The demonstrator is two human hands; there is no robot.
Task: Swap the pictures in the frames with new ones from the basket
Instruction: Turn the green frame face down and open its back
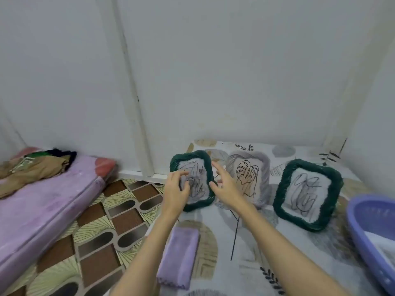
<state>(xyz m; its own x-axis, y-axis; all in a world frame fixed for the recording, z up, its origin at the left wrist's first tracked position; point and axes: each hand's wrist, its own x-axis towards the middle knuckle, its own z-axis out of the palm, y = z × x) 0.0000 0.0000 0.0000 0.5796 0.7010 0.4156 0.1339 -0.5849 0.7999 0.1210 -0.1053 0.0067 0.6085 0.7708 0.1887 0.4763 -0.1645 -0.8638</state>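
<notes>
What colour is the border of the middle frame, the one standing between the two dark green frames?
Light grey, the middle frame; the head view shows it.

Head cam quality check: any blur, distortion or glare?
Head view: strong wide-angle bowing along the wall edges; soft, even light, no glare; the left hand and right hand at the left frame are slightly motion-smeared; the basket is cropped at the right edge.

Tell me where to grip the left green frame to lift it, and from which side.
Best bet: the left green frame stands leaning back near the wall, picture facing you. Come from the front and take its two thick woven side edges, left hand on the left edge, right hand on the right. That rim offers a grip and keeps fingers off the picture.
</notes>
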